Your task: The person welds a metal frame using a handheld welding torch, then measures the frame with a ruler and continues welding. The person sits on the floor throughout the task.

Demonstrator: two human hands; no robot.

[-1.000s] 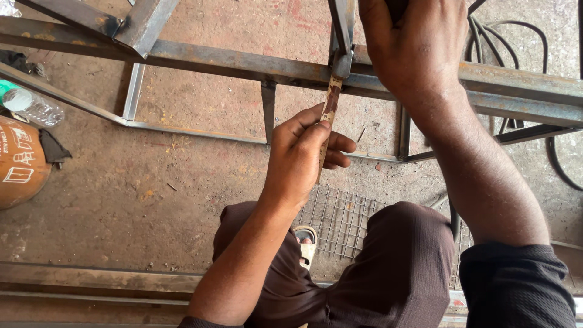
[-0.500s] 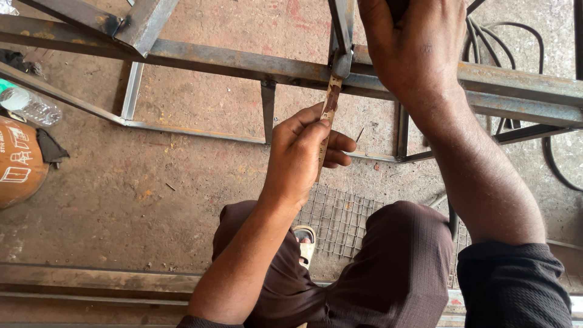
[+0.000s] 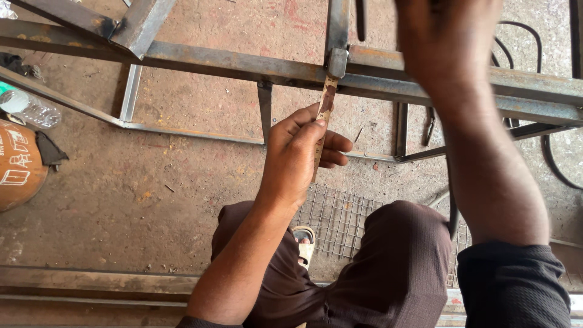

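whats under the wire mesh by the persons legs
The wire mesh lies flat on the concrete floor, which shows through its squares. Its near edge is hidden by the knees and a sandalled foot, so what lies there cannot be seen.

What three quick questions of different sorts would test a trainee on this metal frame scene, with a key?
1. True or false: the left hand pinches a narrow rusty strip that runs up to the frame.
2. What lies on the floor under the person's legs? A) wire mesh B) a folded cloth C) a wooden board
3. Fill in: at the left edge, a clear plastic ______ lies above an orange round thing.

Key: 1 true. 2 A, the wire mesh. 3 bottle. The right hand is up over the frame, too blurred to tell what it grips.
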